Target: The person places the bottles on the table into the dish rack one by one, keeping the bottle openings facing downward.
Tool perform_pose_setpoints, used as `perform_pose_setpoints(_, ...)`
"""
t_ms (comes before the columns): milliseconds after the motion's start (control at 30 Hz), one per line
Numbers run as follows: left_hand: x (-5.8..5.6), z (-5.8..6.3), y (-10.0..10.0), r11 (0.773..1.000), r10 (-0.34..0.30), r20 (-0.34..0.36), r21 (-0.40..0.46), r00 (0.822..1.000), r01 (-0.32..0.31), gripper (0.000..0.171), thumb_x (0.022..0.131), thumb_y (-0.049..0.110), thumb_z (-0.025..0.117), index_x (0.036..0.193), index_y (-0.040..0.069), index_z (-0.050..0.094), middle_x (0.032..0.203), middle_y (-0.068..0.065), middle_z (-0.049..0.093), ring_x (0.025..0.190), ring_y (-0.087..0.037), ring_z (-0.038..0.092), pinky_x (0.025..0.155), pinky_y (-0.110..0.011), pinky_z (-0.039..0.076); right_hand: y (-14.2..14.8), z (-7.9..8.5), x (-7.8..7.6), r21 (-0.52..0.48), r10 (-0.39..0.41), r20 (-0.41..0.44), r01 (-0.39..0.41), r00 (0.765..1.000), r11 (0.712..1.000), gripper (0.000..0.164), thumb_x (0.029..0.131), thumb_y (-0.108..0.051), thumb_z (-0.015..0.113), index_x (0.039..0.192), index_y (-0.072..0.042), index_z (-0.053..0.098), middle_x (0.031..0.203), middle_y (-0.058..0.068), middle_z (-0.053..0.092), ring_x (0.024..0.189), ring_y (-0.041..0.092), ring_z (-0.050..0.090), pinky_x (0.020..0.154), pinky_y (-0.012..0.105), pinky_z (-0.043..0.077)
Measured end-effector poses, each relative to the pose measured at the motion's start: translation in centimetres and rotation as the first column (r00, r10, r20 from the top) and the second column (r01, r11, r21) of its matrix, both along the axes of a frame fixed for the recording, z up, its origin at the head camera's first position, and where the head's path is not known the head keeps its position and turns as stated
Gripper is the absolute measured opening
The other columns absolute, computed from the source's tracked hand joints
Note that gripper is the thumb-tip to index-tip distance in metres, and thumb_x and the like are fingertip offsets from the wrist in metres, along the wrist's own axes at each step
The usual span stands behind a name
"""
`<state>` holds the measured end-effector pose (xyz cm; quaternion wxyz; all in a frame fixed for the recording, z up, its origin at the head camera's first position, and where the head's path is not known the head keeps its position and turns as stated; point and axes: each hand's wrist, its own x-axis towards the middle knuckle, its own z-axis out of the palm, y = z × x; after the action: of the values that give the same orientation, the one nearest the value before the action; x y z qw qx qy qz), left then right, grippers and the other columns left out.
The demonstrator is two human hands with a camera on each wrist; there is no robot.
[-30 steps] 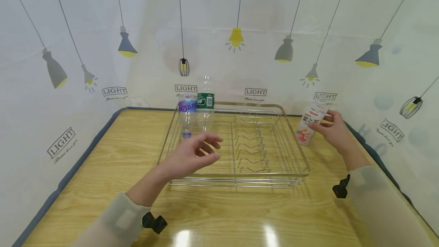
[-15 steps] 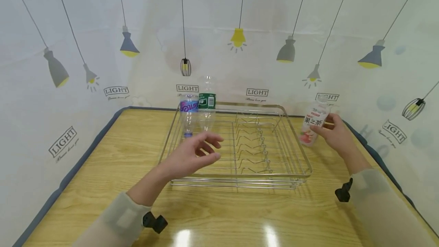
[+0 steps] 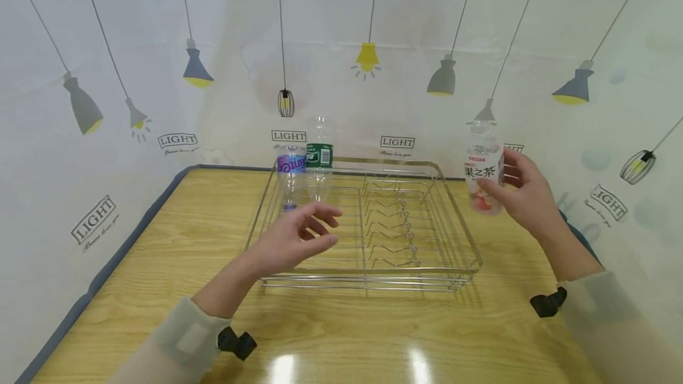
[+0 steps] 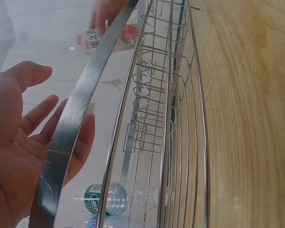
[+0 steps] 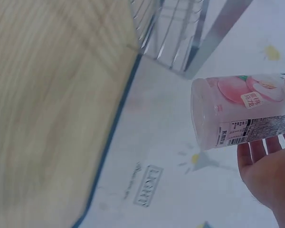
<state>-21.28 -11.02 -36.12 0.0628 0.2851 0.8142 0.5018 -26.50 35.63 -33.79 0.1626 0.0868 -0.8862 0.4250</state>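
My right hand point(image 3: 525, 191) grips a clear plastic drink bottle point(image 3: 483, 165) with a white and pink peach label, held upright beyond the right side of a wire dish rack point(image 3: 460, 218). In the right wrist view the bottle's base point(image 5: 204, 114) shows with nothing under it. My left hand point(image 3: 290, 239) hangs over the rack's front left part, fingers loosely bent and holding nothing. At the rack's back left stand two clear bottles. One with a purple and blue label point(image 3: 291, 163) is upside down, its blue cap lowest; the other has a green label point(image 3: 319, 156).
The rack has a raised metal rim and a row of bent wire dividers point(image 3: 392, 236) on its right half. It stands on a wooden table point(image 3: 341, 330), before a pale cloth backdrop point(image 3: 331, 58) printed with lamps.
My right hand has lifted the peach-label bottle off the table and brought it more upright. The left hand stays nearly in place.
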Motion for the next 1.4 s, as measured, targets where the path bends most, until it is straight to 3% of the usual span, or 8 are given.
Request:
perform_pose_setpoints(133,-0.2,0.0,-0.1,1.0,0.009,0.003,0.005,1.0,-0.009,0.049,0.105,0.025,0.075,0.151,0.014,0.06,0.134,-0.011,0.068,0.114,-0.022,0.07,0.1,-0.042,0.06,-2.5,1.7,1.2,0.017,0.046,-0.027,-0.046,0.999,0.999,0.074,0.104,-0.024,0.078,0.168,-0.018,0.042,0.143,-0.004,0.052,0.119,0.006,0.055,0.092,0.008,0.046)
perform_pose_setpoints(200,-0.3,0.1,-0.2,1.0,0.015,0.006,0.014,1.0,-0.015,0.053,0.103,0.023,0.077,0.152,0.014,0.059,0.134,-0.011,0.067,0.114,-0.023,0.07,0.1,-0.043,0.06,-3.7,2.2,1.8,0.013,0.085,-0.027,-0.085,0.996,0.996,0.074,0.103,-0.021,0.079,0.167,-0.02,0.042,0.144,0.0,0.053,0.12,0.009,0.056,0.087,0.011,0.053)
perform_pose_setpoints(400,-0.6,0.0,-0.2,0.999,0.026,0.012,0.046,1.0,-0.027,0.058,0.099,0.02,0.082,0.151,0.014,0.057,0.134,-0.012,0.066,0.112,-0.023,0.071,0.098,-0.04,0.062,-6.9,3.4,3.4,-0.001,0.234,0.026,-0.234,0.972,0.972,0.075,0.101,-0.013,0.081,0.165,-0.02,0.043,0.146,0.01,0.055,0.12,0.02,0.056,0.071,0.03,0.066)
perform_pose_setpoints(633,-0.8,0.4,-0.3,0.996,0.047,0.012,0.081,0.999,-0.048,0.061,0.098,0.019,0.084,0.152,0.017,0.056,0.139,-0.008,0.065,0.117,-0.024,0.07,0.099,-0.043,0.061,-9.8,4.0,4.3,0.127,0.381,0.029,-0.382,0.924,0.916,0.067,0.098,-0.012,0.084,0.157,-0.014,0.054,0.145,0.013,0.053,0.116,0.029,0.056,0.085,0.024,0.058)
perform_pose_setpoints(900,-1.0,1.2,0.1,0.994,0.065,0.001,0.092,0.998,-0.065,0.069,0.096,0.023,0.087,0.156,0.019,0.052,0.149,-0.006,0.06,0.132,-0.032,0.066,0.103,-0.046,0.06,-12.1,3.6,4.7,0.241,0.44,-0.002,-0.426,0.898,0.872,0.063,0.095,-0.016,0.088,0.152,-0.022,0.062,0.143,0.008,0.058,0.108,0.025,0.056,0.081,0.029,0.059)
perform_pose_setpoints(1033,-1.1,1.5,0.5,0.993,0.059,0.009,0.097,0.998,-0.059,0.074,0.094,0.022,0.089,0.158,0.019,0.051,0.154,-0.007,0.057,0.137,-0.036,0.064,0.101,-0.047,0.062,-12.9,3.2,4.7,0.268,0.479,-0.033,-0.454,0.877,0.85,0.062,0.094,-0.014,0.089,0.15,-0.02,0.064,0.145,0.008,0.059,0.111,0.023,0.058,0.084,0.03,0.061)
perform_pose_setpoints(1267,-1.2,1.7,1.0,0.994,0.044,0.009,0.1,0.999,-0.045,0.079,0.09,0.019,0.092,0.158,0.018,0.051,0.154,-0.009,0.057,0.132,-0.033,0.062,0.098,-0.047,0.064,-14.1,2.6,4.7,0.318,0.543,-0.029,-0.507,0.84,0.801,0.061,0.091,-0.014,0.091,0.146,-0.013,0.065,0.139,0.008,0.068,0.113,0.022,0.062,0.089,0.034,0.06)
perform_pose_setpoints(1400,-1.1,1.4,1.3,0.997,0.024,-0.012,0.079,1.0,-0.023,0.076,0.089,0.019,0.093,0.155,0.02,0.055,0.153,-0.007,0.059,0.131,-0.03,0.063,0.1,-0.048,0.061,-14.8,2.2,4.6,0.388,0.558,-0.049,-0.499,0.828,0.775,0.06,0.088,-0.017,0.094,0.142,-0.016,0.068,0.134,0.002,0.072,0.115,0.02,0.062,0.094,0.04,0.056)
